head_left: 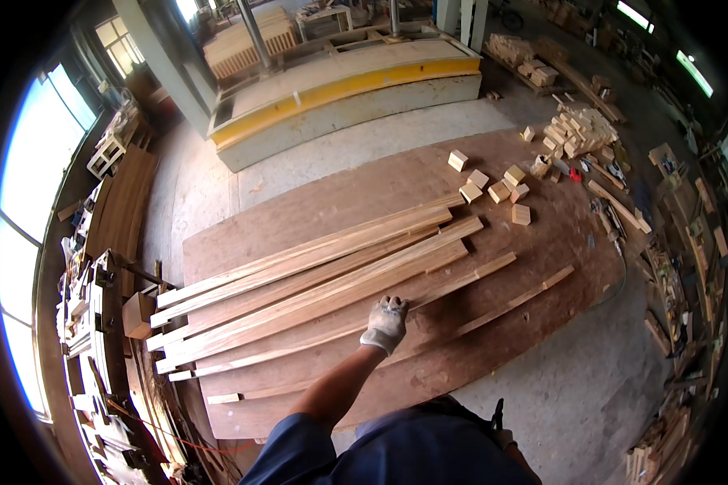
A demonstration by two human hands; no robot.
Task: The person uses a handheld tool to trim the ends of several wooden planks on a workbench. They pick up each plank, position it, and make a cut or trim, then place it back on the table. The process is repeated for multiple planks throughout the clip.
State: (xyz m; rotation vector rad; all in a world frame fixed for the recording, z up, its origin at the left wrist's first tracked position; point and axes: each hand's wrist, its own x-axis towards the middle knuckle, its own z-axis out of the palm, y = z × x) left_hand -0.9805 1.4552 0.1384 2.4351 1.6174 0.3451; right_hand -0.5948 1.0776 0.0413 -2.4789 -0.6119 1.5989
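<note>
My left hand [387, 321], in a pale work glove, reaches over the low table of brown board [275, 202]. Its fingers are curled down on a long thin wooden strip [469, 277]. Beyond that strip lie several longer pale wooden boards [323, 284], roughly side by side. Another narrow strip [516, 303] rests nearer to me. Close to my body at the lower right, my right hand [505, 439] is mostly hidden by my dark blue clothing. A slim black object [497, 415] sticks up from it; its kind cannot be made out.
Loose wooden blocks [500, 191] lie on the table's far right, before a heap of blocks [578, 131]. A power tool with a cord [608, 220] sits near the right edge. Behind stands a large press bed with a yellow band [340, 86]. Wood-filled racks [97, 339] line the left.
</note>
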